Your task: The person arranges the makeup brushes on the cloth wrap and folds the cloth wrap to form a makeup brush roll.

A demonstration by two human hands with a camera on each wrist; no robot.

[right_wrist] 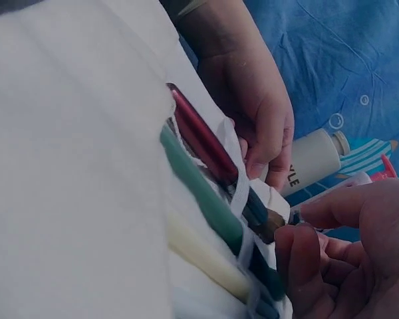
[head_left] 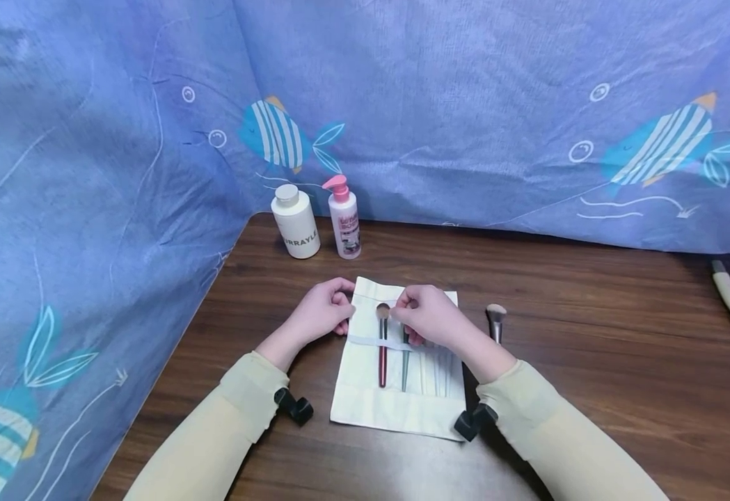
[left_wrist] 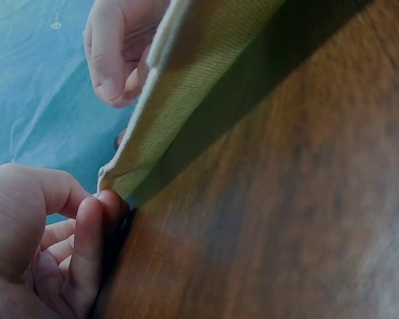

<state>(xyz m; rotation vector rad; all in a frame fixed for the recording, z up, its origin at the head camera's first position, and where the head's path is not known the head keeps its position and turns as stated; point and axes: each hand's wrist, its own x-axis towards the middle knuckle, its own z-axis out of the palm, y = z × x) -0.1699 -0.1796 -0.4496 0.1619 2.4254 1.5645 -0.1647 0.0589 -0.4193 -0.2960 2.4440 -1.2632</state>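
A cream cloth brush roll (head_left: pixel 358 407) lies unrolled on the table. Its pale elastic band (head_left: pixel 369 342) crosses several makeup brushes. A red-handled makeup brush (head_left: pixel 383 365) is leftmost, bristles up. Beside it lies a green-handled makeup brush (head_left: pixel 405 372), its top hidden by my right hand, then paler handles (right_wrist: pixel 213 262). My left hand (head_left: pixel 322 311) pinches the roll's upper left edge between thumb and finger; the left wrist view shows that edge lifted off the table. My right hand (head_left: pixel 430 316) hovers by the red brush's bristles (right_wrist: pixel 274 222), fingers loosely bent, no object visibly between thumb and forefinger.
A loose makeup brush (head_left: pixel 496 316) lies right of the roll, partly behind my right forearm. A white bottle (head_left: pixel 298 226) and a pink-topped pump bottle (head_left: pixel 345 226) stand at the back left. A pale pointed object (head_left: pixel 729 296) lies far right. A blue fish-print curtain (head_left: pixel 452 125) hangs behind.
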